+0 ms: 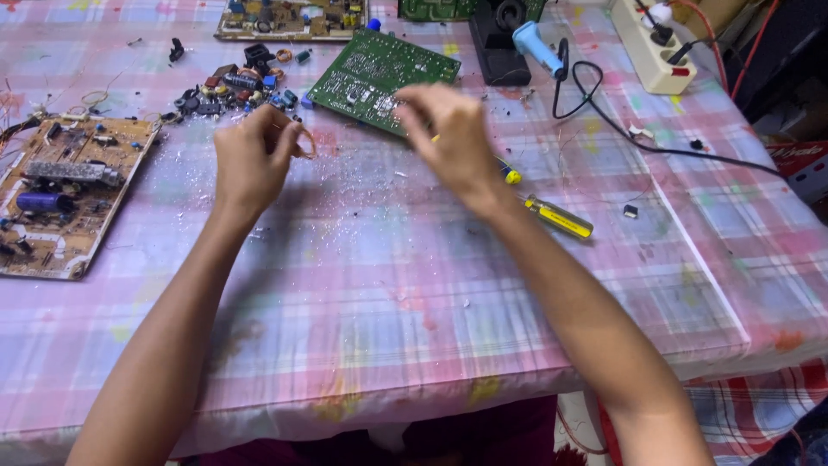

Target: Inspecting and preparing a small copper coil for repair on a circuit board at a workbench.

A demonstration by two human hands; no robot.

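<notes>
The left hand (pixel 252 160) pinches a small copper ring (pixel 306 142); the right hand (pixel 448 134), fingers curled, hovers by the green board (pixel 379 69), its grasp unclear.

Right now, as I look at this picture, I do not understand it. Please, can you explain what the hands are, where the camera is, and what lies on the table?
There is one picture, taken by a camera worn on a person's head, looking down at that person's two bare hands. No machine is at work.

The left hand pinches a small copper-coloured ring. The right hand is closed above the edge of a green circuit board; what it holds is hidden.

The pink checked tablecloth also carries a brown circuit board at the left, a pile of small electronic parts, a yellow-handled screwdriver, a blue-handled soldering iron in a black stand, and a white power strip.
</notes>
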